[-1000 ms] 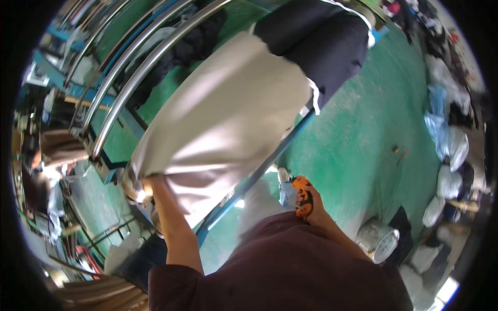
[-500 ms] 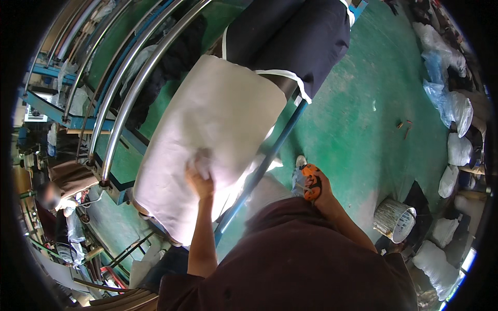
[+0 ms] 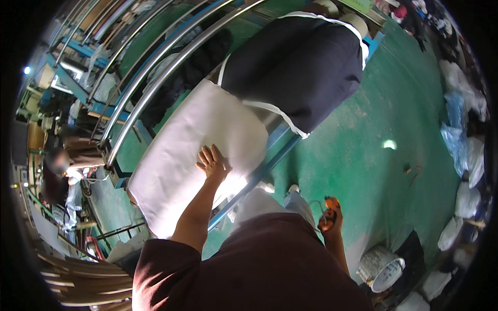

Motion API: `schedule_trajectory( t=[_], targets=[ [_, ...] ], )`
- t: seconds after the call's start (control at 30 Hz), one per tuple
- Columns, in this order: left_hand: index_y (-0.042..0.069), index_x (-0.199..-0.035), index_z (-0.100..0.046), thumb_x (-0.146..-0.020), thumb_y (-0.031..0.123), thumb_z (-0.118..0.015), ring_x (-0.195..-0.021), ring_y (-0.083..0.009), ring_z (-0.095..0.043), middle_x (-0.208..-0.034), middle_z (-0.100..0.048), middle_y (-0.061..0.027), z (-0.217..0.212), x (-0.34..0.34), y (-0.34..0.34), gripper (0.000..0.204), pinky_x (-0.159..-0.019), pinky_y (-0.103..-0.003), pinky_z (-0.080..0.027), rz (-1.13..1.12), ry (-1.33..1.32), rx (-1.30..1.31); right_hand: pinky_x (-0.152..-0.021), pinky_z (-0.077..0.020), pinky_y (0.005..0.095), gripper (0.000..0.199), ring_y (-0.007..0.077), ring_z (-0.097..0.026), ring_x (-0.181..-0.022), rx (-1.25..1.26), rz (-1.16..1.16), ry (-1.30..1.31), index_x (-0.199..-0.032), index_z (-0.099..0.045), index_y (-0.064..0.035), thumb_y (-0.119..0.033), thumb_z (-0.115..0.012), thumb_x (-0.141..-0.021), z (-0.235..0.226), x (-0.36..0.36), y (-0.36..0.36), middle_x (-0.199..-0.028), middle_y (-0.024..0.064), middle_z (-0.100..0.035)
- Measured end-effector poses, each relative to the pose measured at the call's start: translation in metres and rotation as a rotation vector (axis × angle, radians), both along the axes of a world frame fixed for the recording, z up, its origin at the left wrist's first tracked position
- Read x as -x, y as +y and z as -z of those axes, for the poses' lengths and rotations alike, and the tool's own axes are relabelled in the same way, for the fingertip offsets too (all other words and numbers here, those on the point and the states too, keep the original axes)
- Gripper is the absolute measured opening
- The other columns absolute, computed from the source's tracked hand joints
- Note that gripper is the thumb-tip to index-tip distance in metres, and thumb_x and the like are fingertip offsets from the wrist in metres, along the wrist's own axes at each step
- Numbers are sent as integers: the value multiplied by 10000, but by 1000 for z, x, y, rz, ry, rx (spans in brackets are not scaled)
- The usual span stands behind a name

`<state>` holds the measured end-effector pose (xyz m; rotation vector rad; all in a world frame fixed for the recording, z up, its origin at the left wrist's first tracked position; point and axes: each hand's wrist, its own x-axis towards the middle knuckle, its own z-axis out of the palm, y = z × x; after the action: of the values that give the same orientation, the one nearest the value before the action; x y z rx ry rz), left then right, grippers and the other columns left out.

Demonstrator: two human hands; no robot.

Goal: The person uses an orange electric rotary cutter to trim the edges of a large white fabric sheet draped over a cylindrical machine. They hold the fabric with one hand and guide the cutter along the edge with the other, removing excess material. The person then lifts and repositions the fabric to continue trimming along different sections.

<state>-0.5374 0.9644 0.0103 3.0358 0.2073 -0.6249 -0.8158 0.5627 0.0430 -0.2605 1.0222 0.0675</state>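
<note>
Left hand (image 3: 212, 163) lay flat, fingers spread, gripping nothing, on white padded bag (image 3: 197, 160) across blue rail (image 3: 259, 173); right hand (image 3: 330, 217) clutched orange tool (image 3: 332, 203). Best pressed evenly, palm kept centred

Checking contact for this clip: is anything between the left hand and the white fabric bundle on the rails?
Nothing visible. The left hand lies flat on the white fabric bundle, fingers spread on its surface. The right hand is off to the side, holding an orange tool.
</note>
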Motion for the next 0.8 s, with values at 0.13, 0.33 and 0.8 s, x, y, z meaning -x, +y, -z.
schedule_trajectory(
  t=[0.13, 0.33, 0.8],
  targets=[
    [96, -1539, 137, -704, 485, -829, -1445, -499, 146, -1581, 165, -262, 7, 3, -2, 1336, -1077, -744, -35, 4, 25, -36, -415, -383, 290, 234, 96, -493, -519, 150, 34, 122, -775, -533, -161, -352, -661, -813, 40, 52, -61, -661, -63, -517],
    [84, -1549, 51, -733, 431, -805, -1459, -489, 94, -1587, 114, -272, 3, 9, -15, 1232, -1079, -746, -40, -32, 2, -98, -430, -429, 244, 215, 102, -508, -522, 148, 179, 139, -855, -592, -141, -355, -612, -849, 18, 70, -97, -655, -42, -536],
    [54, -1540, 18, -798, 525, -692, -1442, -511, 142, -1567, 144, -309, 49, 20, -8, 1130, -1066, -759, -13, 10, -227, -181, -472, -444, 258, 226, 93, -540, -572, -26, 91, -58, -897, -591, -97, -322, -600, -888, 18, -13, -80, -714, -40, -575]
  ],
)
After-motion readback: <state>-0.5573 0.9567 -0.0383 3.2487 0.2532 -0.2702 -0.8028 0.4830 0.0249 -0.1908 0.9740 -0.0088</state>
